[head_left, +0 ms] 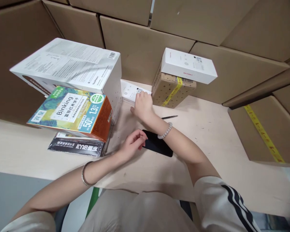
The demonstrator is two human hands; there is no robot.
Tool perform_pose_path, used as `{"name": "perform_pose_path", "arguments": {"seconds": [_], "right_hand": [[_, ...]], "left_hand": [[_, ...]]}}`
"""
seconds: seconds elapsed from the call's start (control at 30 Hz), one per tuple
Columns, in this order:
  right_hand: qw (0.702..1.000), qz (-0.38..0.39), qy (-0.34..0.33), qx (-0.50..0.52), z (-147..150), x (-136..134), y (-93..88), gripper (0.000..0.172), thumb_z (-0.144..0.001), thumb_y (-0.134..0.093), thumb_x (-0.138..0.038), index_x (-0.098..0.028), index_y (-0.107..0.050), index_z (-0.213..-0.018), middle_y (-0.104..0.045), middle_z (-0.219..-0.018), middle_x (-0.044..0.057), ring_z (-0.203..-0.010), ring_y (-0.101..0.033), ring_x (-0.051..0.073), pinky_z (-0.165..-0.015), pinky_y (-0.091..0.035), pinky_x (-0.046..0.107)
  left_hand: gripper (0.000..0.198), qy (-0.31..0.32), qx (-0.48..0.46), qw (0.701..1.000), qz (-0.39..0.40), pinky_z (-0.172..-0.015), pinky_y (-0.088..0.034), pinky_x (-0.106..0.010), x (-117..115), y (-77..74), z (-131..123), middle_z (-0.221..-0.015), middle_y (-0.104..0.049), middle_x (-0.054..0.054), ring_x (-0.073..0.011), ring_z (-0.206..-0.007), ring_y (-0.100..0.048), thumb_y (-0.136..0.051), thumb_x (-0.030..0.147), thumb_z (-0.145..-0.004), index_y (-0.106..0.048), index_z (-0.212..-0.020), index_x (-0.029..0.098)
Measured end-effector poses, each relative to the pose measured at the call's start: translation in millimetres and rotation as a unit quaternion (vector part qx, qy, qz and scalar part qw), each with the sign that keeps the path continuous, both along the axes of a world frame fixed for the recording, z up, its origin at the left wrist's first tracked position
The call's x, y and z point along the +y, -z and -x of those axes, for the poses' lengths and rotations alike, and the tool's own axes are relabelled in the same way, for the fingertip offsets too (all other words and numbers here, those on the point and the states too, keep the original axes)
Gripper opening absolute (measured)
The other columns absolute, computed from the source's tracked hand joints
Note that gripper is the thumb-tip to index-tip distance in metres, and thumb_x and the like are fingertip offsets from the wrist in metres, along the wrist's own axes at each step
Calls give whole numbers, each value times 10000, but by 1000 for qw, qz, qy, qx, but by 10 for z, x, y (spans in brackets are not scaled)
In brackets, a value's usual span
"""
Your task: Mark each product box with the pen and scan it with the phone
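My right hand [144, 103] reaches to the near right end of a small white box [130, 90] lying on the table, its fingers curled at the box's edge; the fingertips are partly hidden. Just above the left end of a black phone [158, 144] is my left hand [134, 143], its fingers bent together near the thumb; nothing can be made out between them. A dark pen [169, 117] lies to the right of my right wrist.
On the left, a large white box [69, 62] stands behind a Binking box [71, 109] stacked on a black package [75, 146]. Behind right, a white box [187, 64] tops a taped brown box [172, 91]. Cartons [140, 48] wall the back; another carton [263, 132] stands right.
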State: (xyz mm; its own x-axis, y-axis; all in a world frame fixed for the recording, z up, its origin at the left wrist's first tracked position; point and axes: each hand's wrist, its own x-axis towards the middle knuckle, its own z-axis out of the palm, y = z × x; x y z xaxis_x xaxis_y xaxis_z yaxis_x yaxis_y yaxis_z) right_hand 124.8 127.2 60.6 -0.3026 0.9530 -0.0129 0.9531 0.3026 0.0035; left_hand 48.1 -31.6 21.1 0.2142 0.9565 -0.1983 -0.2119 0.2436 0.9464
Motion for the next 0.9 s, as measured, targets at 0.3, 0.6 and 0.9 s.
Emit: {"name": "perform_pose_path", "arguments": {"seconds": [0.3, 0.6, 0.9], "right_hand": [[992, 98, 40, 72, -112, 333, -149, 958, -896, -797, -483, -35, -451, -1668, -509, -1691, 297, -1597, -470, 422, -1331, -330, 489], [996, 34, 75, 40, 8, -158, -166, 1019, -942, -751, -613, 69, -453, -1637, -665, -1517, 372, -1424, -601, 485, -1201, -403, 551], [995, 52, 90, 6, -386, -908, -607, 926, -915, -767, -638, 20, -578, -1539, -696, -1405, 348, -1331, -606, 513, -1083, -518, 579]], "left_hand": [[308, -17, -7, 1000, -7, -524, -362, -259, 64, 41, 18, -597, -609, 32, -107, -508, -491, -836, 483, -827, -694, -823, 210], [270, -193, -132, 971, 52, -745, -597, -301, 164, 105, -28, -845, -739, 15, -156, -761, -733, -803, 320, -856, -650, -1054, 219], [491, -124, -196, 969, 83, -862, -646, -382, 146, 77, -70, -907, -807, -56, -268, -955, -811, -849, 660, -862, -734, -994, 201]]}}
